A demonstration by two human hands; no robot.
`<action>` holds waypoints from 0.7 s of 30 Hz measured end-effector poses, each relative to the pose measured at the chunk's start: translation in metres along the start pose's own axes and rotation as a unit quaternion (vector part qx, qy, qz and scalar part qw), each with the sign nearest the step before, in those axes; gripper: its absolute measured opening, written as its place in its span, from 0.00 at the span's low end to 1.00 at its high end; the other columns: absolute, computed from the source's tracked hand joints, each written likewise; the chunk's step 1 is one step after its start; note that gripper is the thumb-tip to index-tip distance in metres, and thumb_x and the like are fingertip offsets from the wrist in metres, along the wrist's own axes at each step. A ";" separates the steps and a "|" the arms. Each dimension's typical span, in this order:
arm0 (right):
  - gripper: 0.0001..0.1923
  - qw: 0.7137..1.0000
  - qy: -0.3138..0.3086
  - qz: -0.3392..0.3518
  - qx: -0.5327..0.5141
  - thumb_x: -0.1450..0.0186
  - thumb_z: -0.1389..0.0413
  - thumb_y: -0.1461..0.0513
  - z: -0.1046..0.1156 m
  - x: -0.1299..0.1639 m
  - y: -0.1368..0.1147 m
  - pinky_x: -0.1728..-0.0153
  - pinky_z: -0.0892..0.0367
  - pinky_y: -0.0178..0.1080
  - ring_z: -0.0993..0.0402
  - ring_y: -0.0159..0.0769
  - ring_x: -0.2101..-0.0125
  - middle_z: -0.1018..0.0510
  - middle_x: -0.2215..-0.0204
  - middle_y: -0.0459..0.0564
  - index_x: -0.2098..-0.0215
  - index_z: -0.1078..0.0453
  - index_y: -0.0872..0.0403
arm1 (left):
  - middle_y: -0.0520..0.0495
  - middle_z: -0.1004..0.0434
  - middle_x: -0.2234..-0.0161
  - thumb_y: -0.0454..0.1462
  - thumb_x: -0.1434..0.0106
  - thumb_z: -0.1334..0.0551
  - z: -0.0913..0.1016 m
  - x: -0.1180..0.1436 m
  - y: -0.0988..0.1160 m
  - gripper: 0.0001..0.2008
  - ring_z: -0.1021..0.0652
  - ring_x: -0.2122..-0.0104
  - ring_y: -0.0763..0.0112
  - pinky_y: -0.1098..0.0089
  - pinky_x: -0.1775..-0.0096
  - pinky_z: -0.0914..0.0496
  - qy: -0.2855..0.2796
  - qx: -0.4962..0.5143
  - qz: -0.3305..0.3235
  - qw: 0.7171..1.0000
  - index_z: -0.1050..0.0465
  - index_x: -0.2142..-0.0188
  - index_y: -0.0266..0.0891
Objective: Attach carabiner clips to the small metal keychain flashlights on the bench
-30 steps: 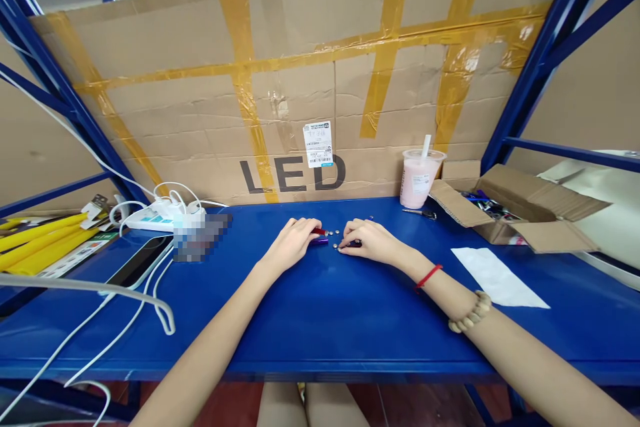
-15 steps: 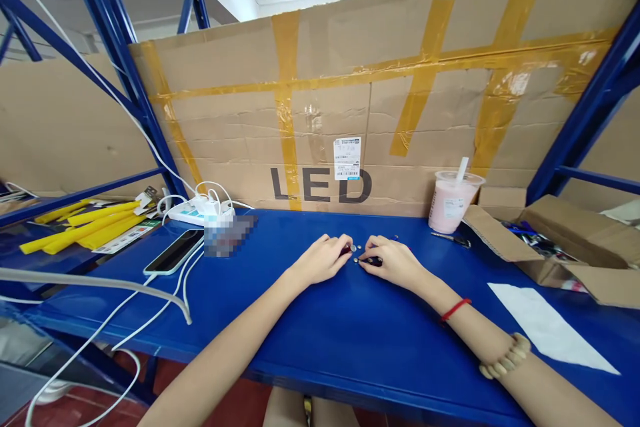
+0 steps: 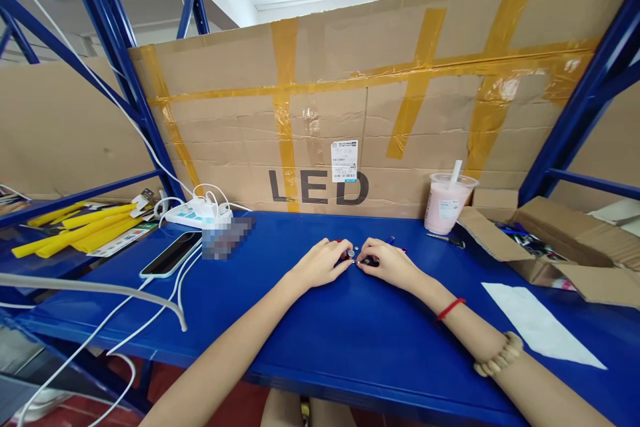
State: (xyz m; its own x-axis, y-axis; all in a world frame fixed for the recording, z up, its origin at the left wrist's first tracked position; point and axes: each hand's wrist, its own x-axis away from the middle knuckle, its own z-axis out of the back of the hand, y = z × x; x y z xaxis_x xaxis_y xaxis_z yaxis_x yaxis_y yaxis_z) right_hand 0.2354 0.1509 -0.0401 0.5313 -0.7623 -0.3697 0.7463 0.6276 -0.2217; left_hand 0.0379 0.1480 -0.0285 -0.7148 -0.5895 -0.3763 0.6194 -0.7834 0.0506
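Observation:
My left hand is closed, fingers curled around a small red object whose round silvery end shows at the fingertips. Facing it, my right hand pinches with thumb and forefinger, and a small dark object shows under its curled fingers. The two sets of fingertips almost meet above the blue tabletop. A tiny shiny piece sits between them, too small to name. Just behind lies another small round metal piece. Beyond my right hand, a small blue-purple item is partly hidden.
At the back right stand a pink drink cup with a straw, a dark slim tool and an open cardboard box. White paper lies nearer. On the left are a phone, a power strip and white cables.
My left thumb and fingertips have moved right, narrowing the gap to my right hand. The small round pieces between the hands are more covered now. The camera view has shifted slightly.

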 end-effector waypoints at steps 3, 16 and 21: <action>0.04 1.000 0.011 0.020 0.020 0.41 0.45 0.62 0.002 0.000 0.001 0.69 0.37 0.30 0.31 0.30 0.67 0.28 0.69 0.44 0.70 0.28 0.52 | 0.50 0.27 0.64 0.38 0.35 0.48 0.004 0.000 -0.002 0.05 0.27 0.62 0.68 0.68 0.59 0.39 0.003 -0.008 -0.017 1.000 0.39 0.61 0.40; 0.10 0.979 0.184 0.057 0.071 0.35 0.51 0.58 0.016 0.004 -0.009 0.76 0.40 0.27 0.31 0.24 0.74 0.28 0.64 0.46 0.64 0.28 0.52 | 0.50 0.28 0.69 0.33 0.39 0.45 0.003 -0.001 -0.004 0.02 0.28 0.68 0.69 0.68 0.61 0.39 0.013 -0.028 -0.014 0.999 0.39 0.68 0.37; 0.12 0.970 0.214 0.088 0.076 0.34 0.52 0.58 0.016 0.005 -0.014 0.76 0.40 0.27 0.33 0.21 0.77 0.28 0.64 0.46 0.62 0.28 0.52 | 0.50 0.26 0.65 0.36 0.35 0.47 0.004 0.000 -0.005 0.04 0.27 0.66 0.69 0.67 0.60 0.39 0.019 -0.032 -0.012 0.999 0.38 0.64 0.38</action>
State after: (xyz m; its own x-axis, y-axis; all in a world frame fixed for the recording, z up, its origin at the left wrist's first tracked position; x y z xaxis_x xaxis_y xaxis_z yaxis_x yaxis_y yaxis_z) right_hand 0.2340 0.1360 -0.0248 0.4652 -0.4904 -0.7370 0.7266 0.6870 0.0015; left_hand 0.0335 0.1518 -0.0250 -0.7173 -0.5621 -0.4118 0.6230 -0.7820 -0.0178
